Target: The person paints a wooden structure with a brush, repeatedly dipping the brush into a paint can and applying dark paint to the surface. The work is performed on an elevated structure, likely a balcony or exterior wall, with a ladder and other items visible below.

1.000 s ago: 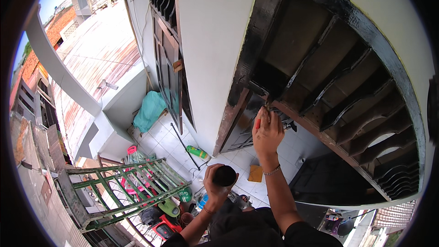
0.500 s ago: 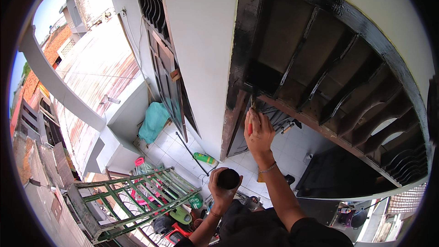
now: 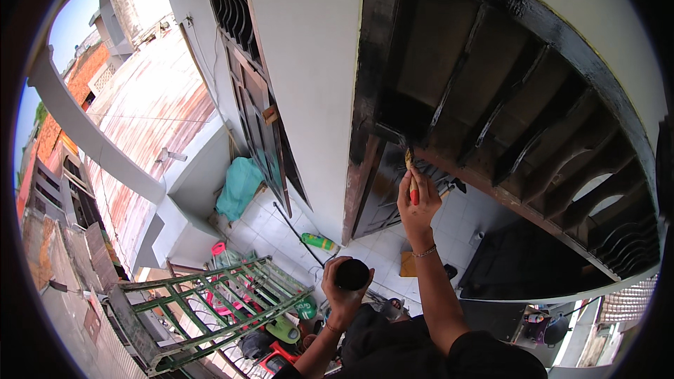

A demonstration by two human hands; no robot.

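Note:
In my right hand (image 3: pixel 418 203) is a paintbrush (image 3: pixel 413 181) with a red-and-wood handle, gripped in closed fingers. Its dark bristle tip meets the lower rail of the wooden window frame (image 3: pixel 484 174), near the frame's left corner. Black paint covers the left post and corner, while the rail to the right of the brush is still brown. My left hand (image 3: pixel 340 296) is wrapped round a cup-like container (image 3: pixel 352 275) with a dark inside, held low in front of my body. How much paint it holds cannot be made out.
A green metal ladder (image 3: pixel 210 302) leans at lower left, beside scattered tools and a red item (image 3: pixel 277 358). A teal cloth (image 3: pixel 240 188) and a green bottle (image 3: pixel 318 241) lie on the tiled floor far below. A dark door (image 3: pixel 263 112) stands ajar at left.
My right hand has moved the brush a little to the right along the lower rail, and the brush shows more fully. My left hand with the container stays nearly in place.

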